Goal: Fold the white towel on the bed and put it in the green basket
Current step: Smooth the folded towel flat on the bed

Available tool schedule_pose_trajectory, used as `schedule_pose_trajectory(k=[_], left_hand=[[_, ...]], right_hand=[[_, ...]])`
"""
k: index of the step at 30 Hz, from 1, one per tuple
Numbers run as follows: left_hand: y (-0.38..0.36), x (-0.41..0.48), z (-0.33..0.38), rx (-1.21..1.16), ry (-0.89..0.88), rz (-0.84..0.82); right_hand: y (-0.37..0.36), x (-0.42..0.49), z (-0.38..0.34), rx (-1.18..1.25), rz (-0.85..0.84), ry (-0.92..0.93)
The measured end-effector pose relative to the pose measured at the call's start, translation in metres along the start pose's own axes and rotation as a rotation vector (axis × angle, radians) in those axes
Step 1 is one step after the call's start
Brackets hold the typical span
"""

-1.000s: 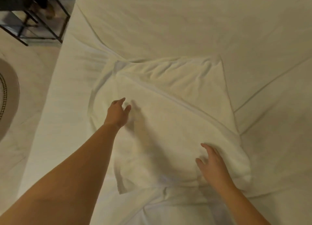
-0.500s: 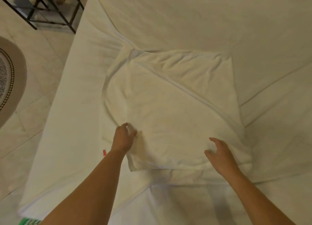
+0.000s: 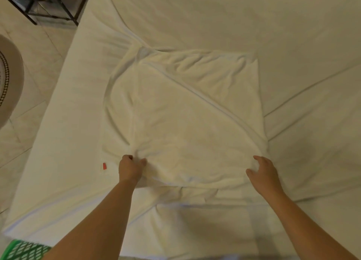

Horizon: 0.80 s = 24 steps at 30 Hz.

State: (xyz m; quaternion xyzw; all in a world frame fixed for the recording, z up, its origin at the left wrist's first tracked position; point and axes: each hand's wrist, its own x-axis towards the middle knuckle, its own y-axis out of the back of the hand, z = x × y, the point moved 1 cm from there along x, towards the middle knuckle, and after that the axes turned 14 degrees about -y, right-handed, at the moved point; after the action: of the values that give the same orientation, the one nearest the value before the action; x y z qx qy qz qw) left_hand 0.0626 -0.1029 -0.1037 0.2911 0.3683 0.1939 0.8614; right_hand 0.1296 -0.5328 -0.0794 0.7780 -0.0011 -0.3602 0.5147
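A small red tag [image 3: 104, 166], too tiny to read, is sitting just left of the left hand [image 3: 130, 169], which is pinching the soft white towel [image 3: 185, 119] on the bed [image 3: 254, 19]. The right hand [image 3: 263, 174] is resting on the towel's near right corner with loose fingers. The green basket [image 3: 23, 250], all holes, is peeking out below.

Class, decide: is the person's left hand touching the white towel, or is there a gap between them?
Touching. The head view shows the left hand pinching the white towel at its near left corner, with cloth bunched against the fingers.
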Motion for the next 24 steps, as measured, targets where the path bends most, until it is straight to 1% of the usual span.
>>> schedule_pose_trajectory(k=[3,10,13,16,18,21,24], left_hand=[[0.003,0.003,-0.009,0.033,0.032,-0.034],[0.03,0.016,-0.036,0.004,-0.01,0.041],[0.034,0.018,-0.041,0.01,-0.006,0.007],[0.032,0.013,-0.032,0.014,-0.009,-0.01],[0.035,0.013,-0.02,0.012,-0.02,0.019],[0.044,0.025,-0.001,0.061,-0.095,0.06],[0.054,0.046,0.028,0.081,-0.194,0.042]], right_hand=[[-0.001,0.008,0.014,-0.032,0.014,-0.029],[-0.001,0.019,0.036,-0.027,0.027,-0.102],[-0.003,0.02,0.036,-0.033,0.032,-0.107],[-0.006,0.018,0.03,-0.044,0.038,-0.088],[-0.011,0.016,0.022,-0.044,0.037,-0.052],[-0.015,0.008,0.002,-0.024,0.013,0.017],[-0.019,-0.001,-0.025,0.001,-0.021,0.049]])
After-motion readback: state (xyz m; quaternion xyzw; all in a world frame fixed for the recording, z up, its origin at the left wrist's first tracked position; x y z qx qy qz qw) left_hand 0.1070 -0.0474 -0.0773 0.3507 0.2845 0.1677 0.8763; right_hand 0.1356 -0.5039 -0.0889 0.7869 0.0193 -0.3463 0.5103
